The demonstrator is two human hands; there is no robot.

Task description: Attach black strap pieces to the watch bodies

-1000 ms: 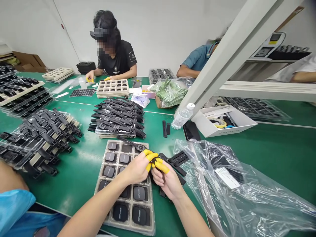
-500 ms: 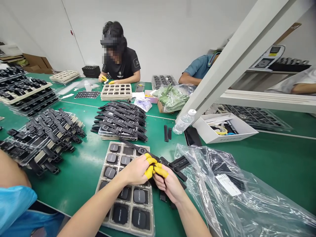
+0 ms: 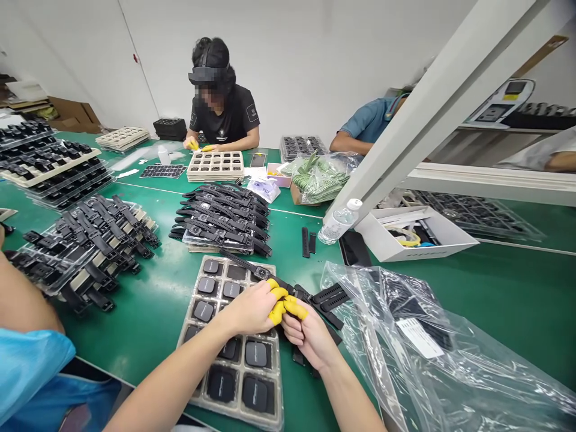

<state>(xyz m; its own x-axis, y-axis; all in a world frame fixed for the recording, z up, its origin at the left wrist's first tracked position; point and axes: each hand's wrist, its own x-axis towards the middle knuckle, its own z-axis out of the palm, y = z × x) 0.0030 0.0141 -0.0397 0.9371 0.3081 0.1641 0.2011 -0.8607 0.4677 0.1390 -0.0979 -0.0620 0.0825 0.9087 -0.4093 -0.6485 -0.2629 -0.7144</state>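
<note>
hands meet over the near tray (image 3: pixel 234 384) of dark watch bodies: left hand (image 3: pixel 252 309) and right hand (image 3: pixel 310 339) pressed together, yellow-capped fingertips (image 3: pixel 288 306) pinching a black watch with strap (image 3: pixel 270 277). clear plastic bag (image 3: pixel 432 354) crowds the right. farther, stacked strapped watches (image 3: pixel 220 219), water bottle (image 3: pixel 338 222), white box (image 3: pixel 414 234), seated person (image 3: pixel 222 102) across the green worktop (image 3: pixel 517 282).

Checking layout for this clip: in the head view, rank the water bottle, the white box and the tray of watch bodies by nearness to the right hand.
From the right hand:
1. Tray of watch bodies, just left, under the hands.
2. Water bottle, beyond, slightly right.
3. White box, farther right.
</note>
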